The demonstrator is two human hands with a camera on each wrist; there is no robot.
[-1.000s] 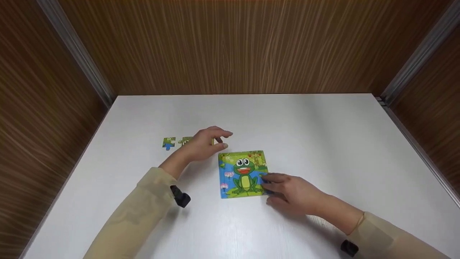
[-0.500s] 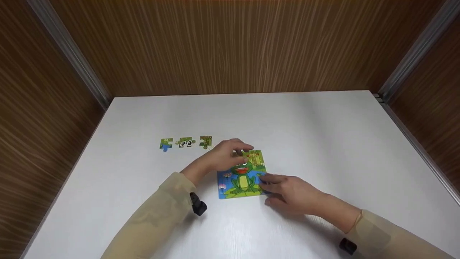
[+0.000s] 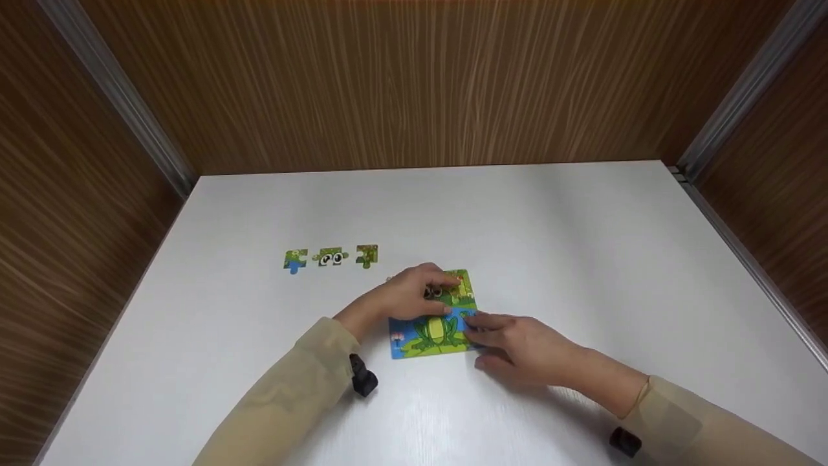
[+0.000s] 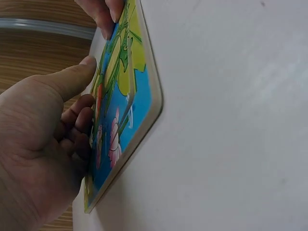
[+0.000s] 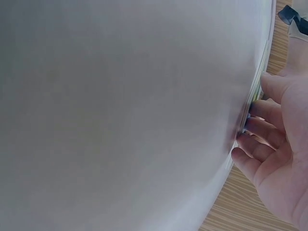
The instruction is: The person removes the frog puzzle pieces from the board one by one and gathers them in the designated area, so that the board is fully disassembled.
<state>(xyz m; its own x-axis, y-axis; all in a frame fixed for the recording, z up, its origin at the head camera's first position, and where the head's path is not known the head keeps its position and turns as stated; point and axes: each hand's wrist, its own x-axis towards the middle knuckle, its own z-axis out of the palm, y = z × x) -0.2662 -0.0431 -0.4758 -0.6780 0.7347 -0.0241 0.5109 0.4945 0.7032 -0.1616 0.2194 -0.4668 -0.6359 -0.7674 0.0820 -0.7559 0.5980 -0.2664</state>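
Note:
A square frog jigsaw board (image 3: 430, 346), mostly blue and green, lies flat on the white table. My left hand (image 3: 414, 294) is over its upper half, covering part of the frog's face, with thumb and forefinger apart. In the left wrist view the thumb (image 4: 72, 79) points along the board (image 4: 142, 96) and the other fingers curl close to its surface. Nothing shows between them. My right hand (image 3: 527, 346) rests its fingertips on the board's right edge, thumb at the table. The right wrist view shows those fingers (image 5: 264, 130) lined up along the thin edge.
Three loose jigsaw pieces lie in a row behind and left of the board: a green and blue piece (image 3: 295, 260), one with frog eyes (image 3: 331, 257) and a darker green one (image 3: 367, 255). Wood-grain panels (image 3: 414, 84) enclose the table (image 3: 569, 246) at back and sides.
My left hand has moved right and towards me, from beside the loose pieces to over the board's upper half, uncovering those pieces. The right hand has stayed at the board's right edge.

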